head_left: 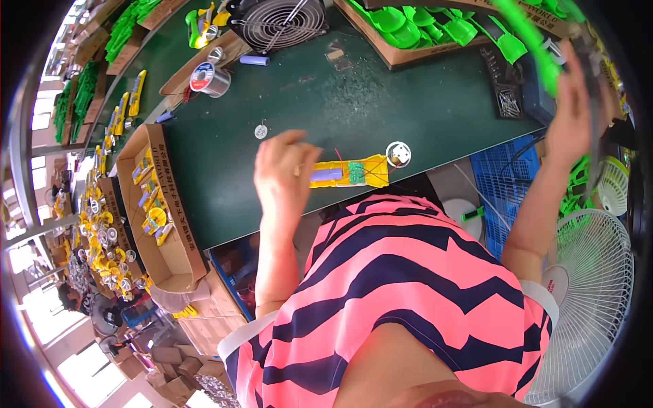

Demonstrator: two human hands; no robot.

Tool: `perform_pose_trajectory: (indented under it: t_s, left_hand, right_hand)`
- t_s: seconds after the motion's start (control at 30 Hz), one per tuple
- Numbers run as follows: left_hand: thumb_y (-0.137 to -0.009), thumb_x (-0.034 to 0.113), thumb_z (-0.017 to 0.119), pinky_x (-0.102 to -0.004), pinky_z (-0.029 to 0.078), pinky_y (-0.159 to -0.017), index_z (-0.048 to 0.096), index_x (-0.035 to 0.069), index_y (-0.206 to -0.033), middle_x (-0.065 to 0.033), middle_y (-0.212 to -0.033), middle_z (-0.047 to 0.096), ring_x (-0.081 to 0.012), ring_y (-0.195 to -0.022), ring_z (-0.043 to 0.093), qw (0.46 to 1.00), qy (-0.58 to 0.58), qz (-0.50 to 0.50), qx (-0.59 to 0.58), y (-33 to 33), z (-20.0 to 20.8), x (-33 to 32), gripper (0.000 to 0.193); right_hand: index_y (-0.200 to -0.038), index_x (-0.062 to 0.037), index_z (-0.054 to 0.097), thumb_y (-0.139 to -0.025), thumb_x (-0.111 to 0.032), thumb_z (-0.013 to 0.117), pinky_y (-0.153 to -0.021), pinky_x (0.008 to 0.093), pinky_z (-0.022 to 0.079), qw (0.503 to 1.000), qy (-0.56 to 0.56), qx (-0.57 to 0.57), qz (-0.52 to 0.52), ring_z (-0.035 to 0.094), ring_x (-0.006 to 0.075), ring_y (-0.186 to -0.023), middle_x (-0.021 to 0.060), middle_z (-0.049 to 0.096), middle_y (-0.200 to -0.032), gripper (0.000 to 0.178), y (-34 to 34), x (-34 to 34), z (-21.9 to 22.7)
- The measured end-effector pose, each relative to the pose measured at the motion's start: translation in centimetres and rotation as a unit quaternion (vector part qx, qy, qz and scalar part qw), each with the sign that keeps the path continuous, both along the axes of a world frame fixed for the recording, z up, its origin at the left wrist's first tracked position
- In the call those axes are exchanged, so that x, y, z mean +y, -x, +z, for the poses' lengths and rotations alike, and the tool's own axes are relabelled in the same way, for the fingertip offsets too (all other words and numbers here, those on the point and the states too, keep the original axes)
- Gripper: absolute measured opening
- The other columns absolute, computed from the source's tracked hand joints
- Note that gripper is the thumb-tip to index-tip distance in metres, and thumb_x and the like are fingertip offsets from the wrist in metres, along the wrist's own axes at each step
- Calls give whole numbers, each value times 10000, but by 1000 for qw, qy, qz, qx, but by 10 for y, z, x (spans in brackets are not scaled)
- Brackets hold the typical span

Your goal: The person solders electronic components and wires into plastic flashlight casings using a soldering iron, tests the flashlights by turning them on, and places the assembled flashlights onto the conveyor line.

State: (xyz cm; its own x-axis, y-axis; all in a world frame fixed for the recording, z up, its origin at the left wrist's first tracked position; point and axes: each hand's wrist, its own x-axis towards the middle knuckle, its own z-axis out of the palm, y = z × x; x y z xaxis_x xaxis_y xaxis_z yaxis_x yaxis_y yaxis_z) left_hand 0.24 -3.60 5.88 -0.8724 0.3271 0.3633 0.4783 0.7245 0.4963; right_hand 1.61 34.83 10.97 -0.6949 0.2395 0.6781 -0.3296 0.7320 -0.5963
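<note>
Yellow casing (pixel 376 163) lies flat near the table edge, in front of the person, long side roughly along that edge. Open face up: purple cell (pixel 326 175) in the left half, small green board (pixel 356 173) to its right. Thin red and dark wires run to a round part (pixel 398 154), white-faced and silver-rimmed, just beside the right end.

Left hand (pixel 282 166) over the casing's left end, fingers curled; cannot tell if they pinch it. Right hand (pixel 575 109) raised, far right, beside a blurred long green piece (pixel 527 44); fingers extended, grasp cannot be told.

Containers. Left: long cardboard box (pixel 178 211), several yellow casings in its far and middle parts, some showing purple cells. Far right: cardboard bin (pixel 401 58) heaped with bright green scoop-shaped parts (pixel 435 27). Near it, black tray (pixel 493 64), screws (pixel 509 103) in the near section. Blue crate (pixel 493 183) below table level, right.

Green table (pixel 381 102) also bears a small pale disc (pixel 260 131), solder spool (pixel 210 79), loose purple battery (pixel 254 60) and black fan (pixel 282 26). White fan (pixel 588 299) stands lower right.
</note>
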Motion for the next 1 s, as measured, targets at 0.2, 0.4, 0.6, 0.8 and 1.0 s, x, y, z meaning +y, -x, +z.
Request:
perform_pose_trajectory:
  t_s: [0.2, 0.4, 0.6, 0.8, 1.0]
  left_hand:
    - [-605, 77, 632, -348, 396, -752, 617, 96, -739, -39, -919, 544, -231, -877, 494, 953, 150, -261, 42, 0, -19, 41, 136]
    - [-680, -5, 600, -330, 418, -741, 603, 49, -774, -88, -971, 531, -240, -848, 521, 955, 18, -288, -71, 5, -41, 36, 108]
    - [-823, -28, 508, -287, 444, -755, 554, -23, -839, -103, -967, 565, -194, -843, 570, 909, -351, -32, -222, -5, -60, 39, 49]
    - [-822, -26, 529, -237, 442, -739, 587, -29, -925, -85, -834, 583, -123, -773, 563, 799, -537, 59, -263, 2, -53, 38, 118]
    - [-678, 22, 622, -308, 433, -650, 643, 61, -773, -57, -693, 573, -215, -682, 539, 998, 10, -59, -11, 25, -39, 29, 105]
  right_hand:
    - [-1051, -85, 601, -777, -58, 573, -784, 279, 417, 943, -50, -329, 13, 564, 221, -875, 87, 602, -1008, 276, -36, -103, -95]
    - [-998, -44, 595, -773, -3, 572, -785, 300, 445, 970, -18, -195, 142, 567, 248, -918, 103, 616, -971, 229, -27, -114, -142]
    - [-1125, -41, 467, -798, 1, 506, -731, 287, 478, 947, 67, -197, 243, 612, 263, -886, 137, 596, -1042, 332, -31, -118, -147]
    - [-1154, -45, 358, -791, -20, 561, -772, 284, 485, 890, 168, -260, 335, 601, 237, -956, 128, 594, -1062, 417, -39, -113, -132]
    - [-1137, -8, 346, -724, 49, 613, -797, 309, 492, 891, 79, -280, 348, 593, 247, -972, 163, 568, -1103, 494, -42, -113, -123]
